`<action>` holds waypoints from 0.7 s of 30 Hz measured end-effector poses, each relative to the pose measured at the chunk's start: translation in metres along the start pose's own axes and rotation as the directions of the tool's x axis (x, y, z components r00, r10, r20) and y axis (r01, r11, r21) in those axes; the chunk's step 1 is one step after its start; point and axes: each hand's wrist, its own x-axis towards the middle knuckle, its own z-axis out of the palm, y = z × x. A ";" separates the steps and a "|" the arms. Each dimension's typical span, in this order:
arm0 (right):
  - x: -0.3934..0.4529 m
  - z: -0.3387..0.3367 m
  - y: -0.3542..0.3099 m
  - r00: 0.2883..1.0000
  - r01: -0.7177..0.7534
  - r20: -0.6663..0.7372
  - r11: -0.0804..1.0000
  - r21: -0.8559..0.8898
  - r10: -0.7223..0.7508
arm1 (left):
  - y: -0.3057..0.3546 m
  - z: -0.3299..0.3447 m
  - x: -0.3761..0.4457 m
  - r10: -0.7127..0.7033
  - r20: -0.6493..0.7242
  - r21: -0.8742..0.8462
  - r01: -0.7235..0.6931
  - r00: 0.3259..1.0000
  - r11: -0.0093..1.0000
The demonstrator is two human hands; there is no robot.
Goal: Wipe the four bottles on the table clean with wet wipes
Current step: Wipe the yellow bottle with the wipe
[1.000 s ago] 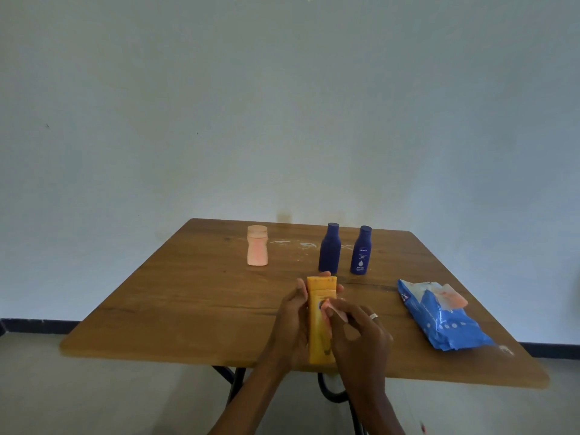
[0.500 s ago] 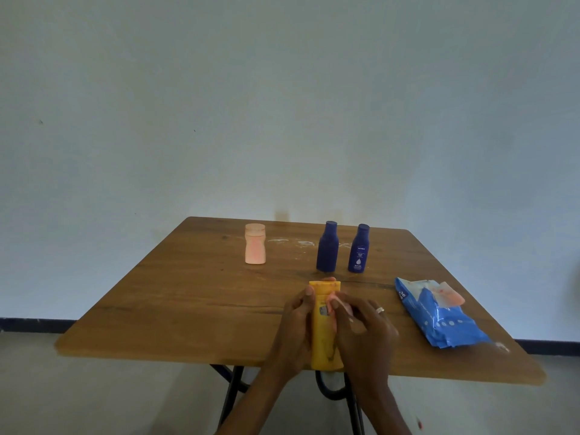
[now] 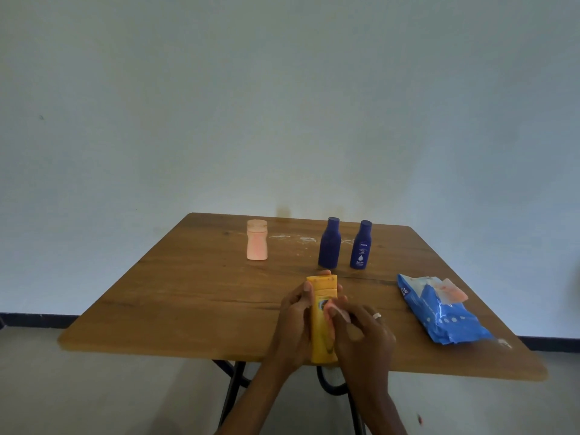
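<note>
The left hand (image 3: 293, 324) grips the yellow lotion bottle (image 3: 323, 321) at lower centre of the frame, fingers curled round its left side and fingertips showing past its far edge. The right hand (image 3: 361, 335) pinches a small wet wipe (image 3: 335, 310) and presses it against the bottle's front, beside the label. Compared with one second ago, the wipe sits lower on the bottle face, having travelled down from near the cap toward the label; the grip of the left hand is unchanged. This suggests a wiping stroke in progress on the first bottle. Three bottles stand untouched toward the far edge of the wooden table (image 3: 188, 293): a pink bottle (image 3: 257, 240) at centre left, and two dark blue bottles (image 3: 329, 243) side by side at centre right. The blue wet-wipe pack (image 3: 439, 312) lies at right, its flap open.
</note>
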 end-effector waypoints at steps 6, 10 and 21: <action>0.012 0.006 -0.024 0.993 0.100 -0.068 0.993 0.057 -0.096 | -0.001 -0.001 0.002 0.082 0.002 0.172 -0.081 0.997 0.982; 0.008 0.008 -0.025 0.978 0.208 -0.002 0.978 0.023 -0.208 | -0.001 -0.005 -0.001 0.106 0.040 0.173 -0.111 0.994 0.979; 0.003 0.008 -0.022 0.979 0.198 0.032 0.980 0.032 -0.199 | 0.000 -0.006 0.000 0.134 -0.008 0.205 -0.129 0.991 0.970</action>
